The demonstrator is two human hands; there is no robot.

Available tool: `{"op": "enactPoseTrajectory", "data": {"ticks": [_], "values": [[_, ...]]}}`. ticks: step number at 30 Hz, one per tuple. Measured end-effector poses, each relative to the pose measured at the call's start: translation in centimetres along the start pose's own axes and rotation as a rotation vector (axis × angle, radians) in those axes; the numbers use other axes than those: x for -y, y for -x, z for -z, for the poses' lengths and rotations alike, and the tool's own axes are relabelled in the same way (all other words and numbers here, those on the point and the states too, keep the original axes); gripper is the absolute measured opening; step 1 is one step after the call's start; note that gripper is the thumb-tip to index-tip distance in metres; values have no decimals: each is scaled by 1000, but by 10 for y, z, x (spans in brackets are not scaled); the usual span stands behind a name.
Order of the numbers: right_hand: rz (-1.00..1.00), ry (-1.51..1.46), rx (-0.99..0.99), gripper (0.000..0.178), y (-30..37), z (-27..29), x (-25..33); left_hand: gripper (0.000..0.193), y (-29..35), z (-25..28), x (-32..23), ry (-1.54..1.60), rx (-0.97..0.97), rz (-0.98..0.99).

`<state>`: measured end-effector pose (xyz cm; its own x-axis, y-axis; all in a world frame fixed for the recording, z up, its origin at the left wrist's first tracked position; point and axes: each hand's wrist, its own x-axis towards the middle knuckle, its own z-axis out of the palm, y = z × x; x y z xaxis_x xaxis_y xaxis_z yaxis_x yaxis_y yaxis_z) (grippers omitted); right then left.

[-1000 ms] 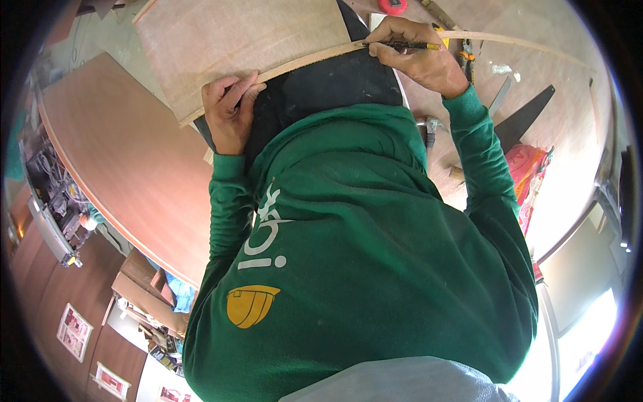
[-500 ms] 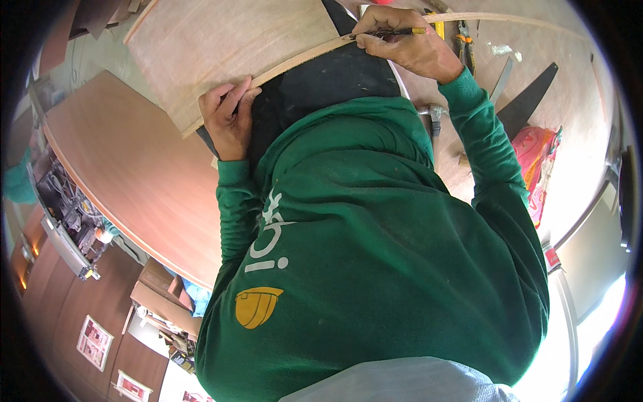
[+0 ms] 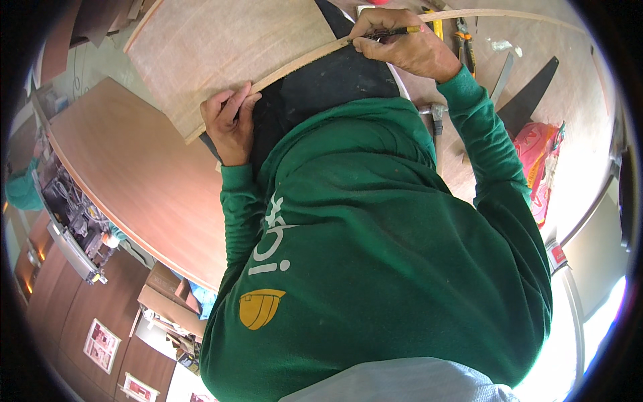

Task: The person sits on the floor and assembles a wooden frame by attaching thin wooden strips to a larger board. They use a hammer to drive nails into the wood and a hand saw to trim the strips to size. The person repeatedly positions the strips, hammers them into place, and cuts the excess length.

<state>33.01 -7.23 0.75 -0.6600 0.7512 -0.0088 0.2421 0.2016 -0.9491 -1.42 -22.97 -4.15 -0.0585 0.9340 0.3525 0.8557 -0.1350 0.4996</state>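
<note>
A pale plywood board (image 3: 234,47) lies across my dark-clothed lap, with a light wooden edge (image 3: 301,61) along its near side. My left hand (image 3: 230,127) is closed at that edge toward the board's near left corner, thumb and fingers pinching it. At the far right end of the same edge is my right hand (image 3: 412,52), closed round a slim dark pencil (image 3: 398,31) with a yellowish end. Its tip lies under the fingers, close to the wood, and I cannot tell whether it touches.
Right of me are a hammer (image 3: 437,114), a handsaw (image 3: 526,100), orange-handled pliers (image 3: 463,41) and a red plastic bag (image 3: 539,161). A thin curved wooden strip (image 3: 509,13) runs beyond my right hand. On the left stands a large brown curved panel (image 3: 134,161), with a cardboard box (image 3: 167,295) below it.
Both hands keep the same grip and almost the same place on the board. The surroundings have shifted slightly in the picture.
</note>
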Motion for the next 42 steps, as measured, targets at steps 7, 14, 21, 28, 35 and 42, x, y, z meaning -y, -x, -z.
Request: {"op": "enactPoseTrajectory", "data": {"ticks": [7, 14, 21, 28, 35, 42], "values": [[45, 44, -35, 20, -1, -1, -2, 32, 0, 0, -2, -5, 0, -1], [36, 61, -57, 20, 0, -3, -2, 31, -1, 0, -3, -13, 2, 2], [-66, -412, -165, 18, 6, 0, -8, 31, -2, 3, -6, -15, 11, 24], [181, 762, -80, 33, 11, 3, -55, 30, -18, 23, -21, 66, 165, 44], [128, 681, -1, 35, 12, 12, -46, 43, -60, 93, 61, -158, 238, 196], [244, 775, -134, 31, 3, 40, -37, 63, -28, 85, 130, 596, -28, 747]]}}
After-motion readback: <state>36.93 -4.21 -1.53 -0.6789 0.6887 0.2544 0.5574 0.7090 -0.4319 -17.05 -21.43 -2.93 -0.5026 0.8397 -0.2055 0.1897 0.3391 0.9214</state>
